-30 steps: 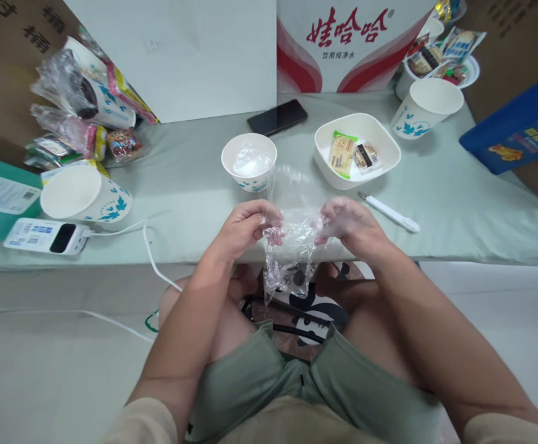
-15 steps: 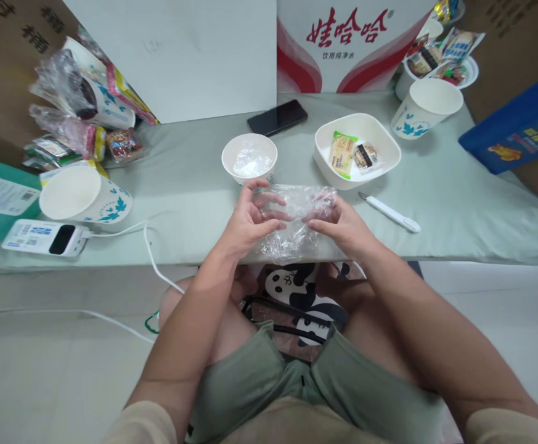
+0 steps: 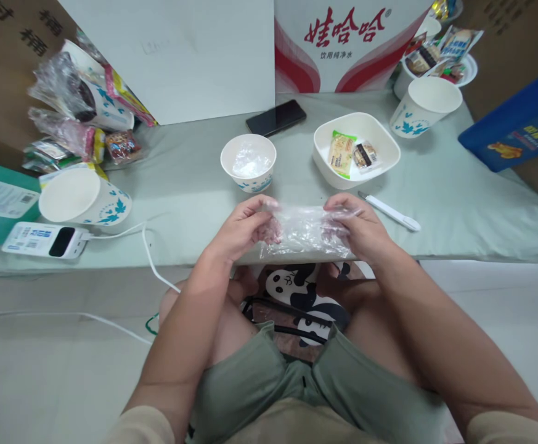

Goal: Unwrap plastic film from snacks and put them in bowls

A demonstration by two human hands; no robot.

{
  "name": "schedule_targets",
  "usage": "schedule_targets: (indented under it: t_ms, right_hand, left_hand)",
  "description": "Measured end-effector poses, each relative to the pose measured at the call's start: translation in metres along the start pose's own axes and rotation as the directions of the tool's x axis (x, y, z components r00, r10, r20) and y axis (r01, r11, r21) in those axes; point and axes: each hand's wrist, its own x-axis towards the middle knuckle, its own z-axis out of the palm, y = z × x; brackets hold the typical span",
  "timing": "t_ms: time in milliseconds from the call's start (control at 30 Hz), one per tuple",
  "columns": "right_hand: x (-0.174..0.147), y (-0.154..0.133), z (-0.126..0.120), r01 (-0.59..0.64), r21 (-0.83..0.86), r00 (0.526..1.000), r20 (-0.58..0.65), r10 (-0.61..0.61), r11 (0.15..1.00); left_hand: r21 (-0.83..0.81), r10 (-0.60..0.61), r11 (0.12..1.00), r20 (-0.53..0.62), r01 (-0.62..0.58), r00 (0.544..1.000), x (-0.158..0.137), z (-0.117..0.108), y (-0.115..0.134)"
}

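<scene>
Head view is showing me pinching a clear plastic bag between both hands at the near edge of the table. I am closing my left hand on its left end and my right hand on its right end, fingers clamped on the film, so the bag is stretching crumpled between them, just above the table edge and over my lap.

What I am judging as the risk: the film looks thin and slippery, so pulling my hands too far apart could tear it, or one end could slide out of my fingertips and drop toward my knees. I am also working just in front of the small paper bowl lined with plastic, and near the white pen-like tool beside my right hand; a careless sweep forward could knock either. The square white dish holding snack packets is sitting farther back, apart from my hands.
</scene>
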Motion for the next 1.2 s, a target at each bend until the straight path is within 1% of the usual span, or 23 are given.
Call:
schedule_targets:
  t_ms: [100,167,200,267,333,367,400,467,500,567,600,633,667,700,733,767,800,867,933,1000,1067,1133,1200]
  right_hand:
    - [-0.003,-0.004,-0.009,0.116,-0.064,0.982,0.156,-0.104,0.991]
    - [-0.004,-0.004,-0.014,0.204,-0.247,0.964,0.217,-0.151,0.947]
    - [-0.004,-0.003,-0.015,0.247,-0.364,0.964,0.19,-0.188,0.898]
    - [-0.004,-0.002,-0.015,0.293,-0.562,0.949,0.071,-0.309,0.773]
    - [-0.003,-0.002,-0.012,0.312,-0.624,0.917,0.002,-0.398,0.717]
    - [-0.004,-0.002,-0.01,0.318,-0.6,0.925,0.024,-0.38,0.734]
    - [-0.004,-0.003,-0.007,0.304,-0.559,0.946,0.083,-0.312,0.771]
    - [-0.005,-0.006,-0.001,0.198,-0.506,0.968,0.237,-0.086,0.839]
    - [-0.006,-0.007,0.002,0.127,-0.517,0.958,0.285,0.03,0.847]
    - [-0.006,-0.009,0.007,0.02,-0.571,0.948,0.273,0.166,0.821]
    - [-0.005,-0.009,0.008,-0.006,-0.589,0.956,0.234,0.178,0.808]
    - [-0.005,-0.009,0.009,-0.013,-0.598,0.967,0.197,0.163,0.802]
    - [-0.004,-0.009,0.01,-0.007,-0.601,0.975,0.174,0.139,0.799]
    - [-0.004,-0.009,0.01,0.011,-0.598,0.979,0.169,0.113,0.802]
    - [-0.005,-0.009,0.011,0.036,-0.583,0.979,0.184,0.088,0.812]
    - [-0.005,-0.01,0.011,0.063,-0.552,0.975,0.213,0.068,0.832]
    - [-0.007,-0.011,0.012,0.086,-0.504,0.967,0.25,0.05,0.859]
    - [-0.009,-0.012,0.014,0.116,-0.401,0.949,0.314,0.017,0.909]
    - [-0.01,-0.013,0.016,0.138,-0.394,0.962,0.272,-0.028,0.909]
    - [-0.008,-0.012,0.019,0.184,-0.486,0.983,0.108,-0.15,0.855]
    - [-0.003,-0.009,0.025,0.232,-0.541,0.959,-0.01,-0.283,0.808]
    - [0.003,-0.005,0.032,0.266,-0.493,0.951,-0.007,-0.31,0.828]
    - [0.008,0.001,0.04,0.238,-0.376,0.969,0.029,-0.245,0.896]
  left_hand:
    - [-0.051,0.009,0.999,0.006,-0.009,1.0,0.002,-0.002,0.003]
    - [0.028,0.038,0.999,0.0,-0.038,0.999,0.004,-0.002,0.002]
    - [0.095,0.067,0.993,-0.009,-0.066,0.998,0.004,-0.002,0.001]
    - [0.221,0.122,0.968,0.003,-0.12,0.993,0.003,-0.002,-0.001]
    - [0.285,0.12,0.949,0.079,-0.137,0.99,0.002,0.0,-0.003]
    - [0.291,0.107,0.946,0.129,-0.141,0.986,0.002,0.001,-0.003]
    - [0.293,0.102,0.944,0.178,-0.151,0.979,0.002,0.001,-0.004]
    - [0.302,0.144,0.93,0.227,-0.211,0.963,0.004,0.002,-0.007]
    - [0.318,0.197,0.912,0.212,-0.258,0.957,0.005,0.002,-0.008]
    - [0.417,0.373,0.83,0.078,-0.37,0.924,0.007,0.003,-0.011]
    - [0.5,0.481,0.761,-0.01,-0.412,0.877,0.007,0.005,-0.012]
    - [0.588,0.58,0.681,-0.07,-0.436,0.812,0.005,0.008,-0.013]
    - [0.662,0.651,0.602,-0.084,-0.446,0.754,0.003,0.011,-0.013]
    - [0.712,0.689,0.535,-0.055,-0.456,0.723,0.0,0.015,-0.014]
    - [0.729,0.685,0.494,0.009,-0.473,0.728,-0.003,0.02,-0.014]
    - [0.719,0.644,0.492,0.079,-0.491,0.761,-0.006,0.024,-0.014]
    - [0.692,0.581,0.525,0.134,-0.496,0.803,-0.008,0.028,-0.014]
    - [0.619,0.447,0.646,0.167,-0.447,0.879,-0.01,0.033,-0.016]
    - [0.517,0.355,0.774,0.123,-0.365,0.927,-0.007,0.034,-0.018]
    - [0.386,0.311,0.868,0.067,-0.312,0.948,-0.004,0.03,-0.019]
    - [0.265,0.295,0.92,0.014,-0.288,0.955,0.0,0.024,-0.018]
    - [0.196,0.299,0.937,-0.031,-0.288,0.954,0.001,0.019,-0.016]
    - [0.167,0.328,0.935,-0.069,-0.313,0.942,0.001,0.014,-0.013]
